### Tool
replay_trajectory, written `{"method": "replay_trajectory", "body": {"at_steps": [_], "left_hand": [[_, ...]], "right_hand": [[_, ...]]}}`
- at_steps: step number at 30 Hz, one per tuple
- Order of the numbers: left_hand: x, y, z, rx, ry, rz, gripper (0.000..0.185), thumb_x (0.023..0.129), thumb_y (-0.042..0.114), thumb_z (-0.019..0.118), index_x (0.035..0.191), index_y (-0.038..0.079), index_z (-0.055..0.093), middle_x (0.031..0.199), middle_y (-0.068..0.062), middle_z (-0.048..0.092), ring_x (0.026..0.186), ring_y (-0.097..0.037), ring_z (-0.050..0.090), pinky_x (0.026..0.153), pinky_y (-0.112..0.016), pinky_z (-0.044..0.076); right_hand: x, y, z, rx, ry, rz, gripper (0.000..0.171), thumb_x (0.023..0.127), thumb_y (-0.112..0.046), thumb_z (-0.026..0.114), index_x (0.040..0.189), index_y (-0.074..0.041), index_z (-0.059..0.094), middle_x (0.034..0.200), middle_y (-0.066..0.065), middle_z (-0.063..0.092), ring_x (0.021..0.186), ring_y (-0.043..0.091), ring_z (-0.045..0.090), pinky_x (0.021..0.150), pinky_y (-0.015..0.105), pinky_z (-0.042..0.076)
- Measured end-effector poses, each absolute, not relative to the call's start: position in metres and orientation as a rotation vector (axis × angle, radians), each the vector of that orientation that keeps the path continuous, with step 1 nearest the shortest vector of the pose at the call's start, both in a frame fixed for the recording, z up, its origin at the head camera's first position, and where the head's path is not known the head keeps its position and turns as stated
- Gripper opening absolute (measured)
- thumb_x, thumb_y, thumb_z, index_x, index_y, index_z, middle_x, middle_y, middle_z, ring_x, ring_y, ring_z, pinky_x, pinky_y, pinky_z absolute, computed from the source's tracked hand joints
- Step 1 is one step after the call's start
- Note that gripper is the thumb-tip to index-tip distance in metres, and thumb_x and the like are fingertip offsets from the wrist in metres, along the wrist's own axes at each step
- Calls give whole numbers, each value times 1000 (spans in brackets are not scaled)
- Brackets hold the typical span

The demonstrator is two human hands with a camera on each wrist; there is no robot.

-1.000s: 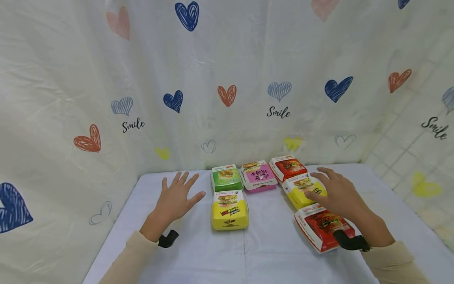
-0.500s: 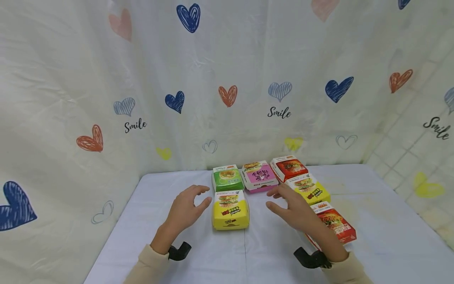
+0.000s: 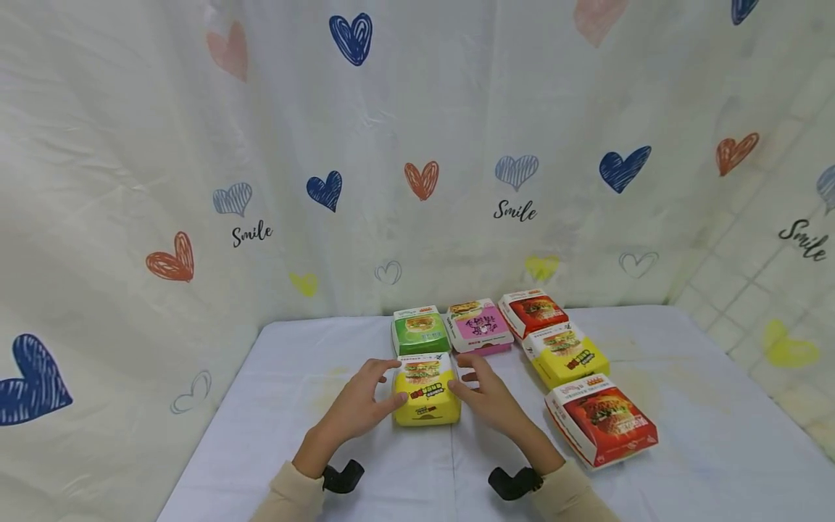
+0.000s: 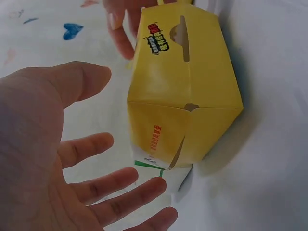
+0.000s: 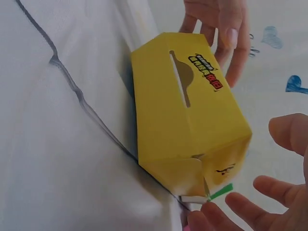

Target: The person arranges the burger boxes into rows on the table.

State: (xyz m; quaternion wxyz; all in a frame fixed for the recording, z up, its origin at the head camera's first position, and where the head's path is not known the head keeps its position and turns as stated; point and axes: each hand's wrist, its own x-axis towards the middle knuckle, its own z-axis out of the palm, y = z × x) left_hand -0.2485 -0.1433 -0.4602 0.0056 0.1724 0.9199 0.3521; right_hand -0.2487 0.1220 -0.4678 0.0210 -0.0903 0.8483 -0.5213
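A yellow burger box (image 3: 427,409) with a printed burger on its lid stands at the middle of the table in the head view. On its left side my left hand (image 3: 359,406) has its fingers spread; the left wrist view shows a gap between that hand (image 4: 38,144) and the box (image 4: 187,77). Opposite, my right hand (image 3: 493,406) comes in at the right side with loosely bent fingers. In the right wrist view its fingertips (image 5: 214,214) lie close to the box's end (image 5: 178,125); whether they touch it I cannot tell.
Behind the box sit a green burger box (image 3: 417,337) and a pink burger box (image 3: 481,326). To the right, a red burger box (image 3: 536,313), another yellow one (image 3: 566,355) and a larger red one (image 3: 607,420) form a slanting row. A curtain (image 3: 391,94) hangs behind the white table (image 3: 261,406).
Both hands have come inward to the front yellow box, the right hand moving left from above the right-hand row. That row is uncovered now. No box has visibly moved.
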Motion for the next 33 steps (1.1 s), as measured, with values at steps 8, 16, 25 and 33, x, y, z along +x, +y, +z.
{"method": "replay_trajectory", "body": {"at_steps": [8,16,25,33], "left_hand": [[-252,-140,-472,573,2801,1100,72,96,53,65,157,27,37,160,-4,41,129,-29,56,101,-54,51],[-251,-141,-475,579,2767,1098,71,96,54,65,156,26,40,156,-4,46,126,-25,59,97,-50,54],[-252,-147,-476,613,2737,1098,75,93,55,69,156,28,39,153,-5,47,123,-24,60,89,-46,55],[-252,-146,-474,613,2706,1101,74,93,57,68,155,30,40,152,-4,48,122,-24,59,90,-46,55]], "right_hand": [[-254,114,-482,-221,2593,-1623,65,102,-37,60,159,-17,34,163,17,33,138,43,48,104,60,49],[-252,115,-485,-162,2542,-1625,66,105,-43,54,162,-23,29,167,17,28,140,45,46,108,63,44],[-255,113,-487,-194,2545,-1642,60,106,-40,53,161,-22,33,159,15,39,131,38,54,101,54,51],[-256,116,-489,-169,2543,-1630,55,106,-33,55,158,-20,40,150,15,46,125,35,57,97,50,54]]}}
